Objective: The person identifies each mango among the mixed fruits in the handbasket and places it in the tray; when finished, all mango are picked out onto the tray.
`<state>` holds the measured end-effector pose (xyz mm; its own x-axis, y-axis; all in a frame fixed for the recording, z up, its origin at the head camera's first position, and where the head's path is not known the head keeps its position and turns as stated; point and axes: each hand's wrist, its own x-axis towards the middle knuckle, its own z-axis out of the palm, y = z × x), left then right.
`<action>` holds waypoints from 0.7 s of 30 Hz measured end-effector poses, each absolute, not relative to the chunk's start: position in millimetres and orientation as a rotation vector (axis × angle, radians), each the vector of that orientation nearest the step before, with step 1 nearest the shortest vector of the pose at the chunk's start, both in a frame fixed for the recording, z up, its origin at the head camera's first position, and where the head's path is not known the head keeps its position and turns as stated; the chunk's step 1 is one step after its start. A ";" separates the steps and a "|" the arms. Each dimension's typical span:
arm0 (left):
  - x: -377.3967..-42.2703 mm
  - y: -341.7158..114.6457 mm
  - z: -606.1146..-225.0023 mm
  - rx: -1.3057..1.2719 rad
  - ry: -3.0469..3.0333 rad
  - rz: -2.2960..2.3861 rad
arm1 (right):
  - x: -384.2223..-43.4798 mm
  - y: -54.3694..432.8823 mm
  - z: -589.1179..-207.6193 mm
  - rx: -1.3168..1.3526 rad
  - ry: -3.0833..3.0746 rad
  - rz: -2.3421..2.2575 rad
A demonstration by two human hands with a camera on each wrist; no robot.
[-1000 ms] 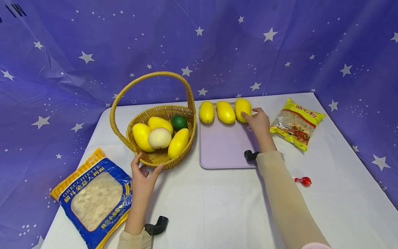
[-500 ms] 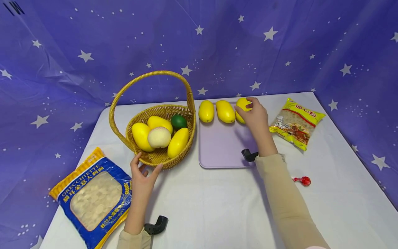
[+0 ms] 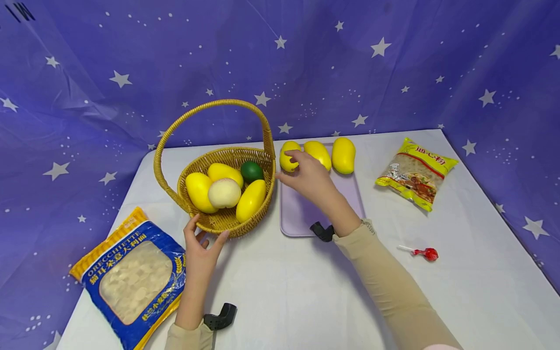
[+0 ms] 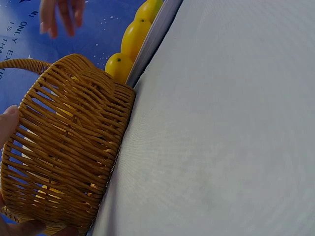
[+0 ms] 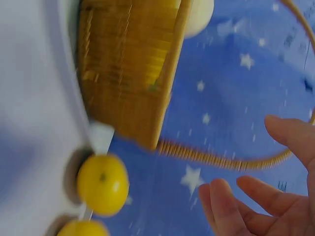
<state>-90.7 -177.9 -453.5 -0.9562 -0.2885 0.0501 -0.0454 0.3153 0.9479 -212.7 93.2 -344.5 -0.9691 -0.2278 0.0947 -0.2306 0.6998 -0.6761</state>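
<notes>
My left hand (image 3: 201,250) holds the near rim of a wicker basket (image 3: 229,231), thumb and fingers spread along it. In the left wrist view, the woven side of the basket (image 4: 69,132) hides part of this hand. Inside lie a pale peach (image 3: 224,193), a dark green fruit (image 3: 252,171) and three yellow mangoes, one a mango (image 3: 251,201) on the right. My right hand (image 3: 308,177) hovers over a lilac tray (image 3: 297,223), fingers apart and holding nothing. Along the tray's back edge lie a left mango (image 3: 288,148), partly covered by the hand, a middle mango (image 3: 319,153) and a right mango (image 3: 343,155).
A blue orecchiette bag (image 3: 135,282) lies at the left, beside the left forearm. At the right are a yellow pasta bag (image 3: 415,172) and a red lollipop (image 3: 430,254). The basket's tall arched handle (image 3: 218,103) rises near the tray. A starry purple cloth (image 3: 306,63) hangs behind.
My right hand has let go of the right mango and moved left across the tray towards the basket. That mango now lies upright in the row. The left hand stays on the basket.
</notes>
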 end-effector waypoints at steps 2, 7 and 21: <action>-91.0 -177.9 -453.6 0.307 -2.369 -1.699 | -211.1 80.3 -342.6 0.464 -2.935 1.124; -92.0 -177.7 -454.0 0.310 -2.364 -1.703 | -211.5 50.3 -339.1 0.639 -3.043 0.965; -92.1 -177.1 -454.7 0.304 -2.353 -1.703 | -229.5 5.2 -343.6 0.707 -3.310 0.407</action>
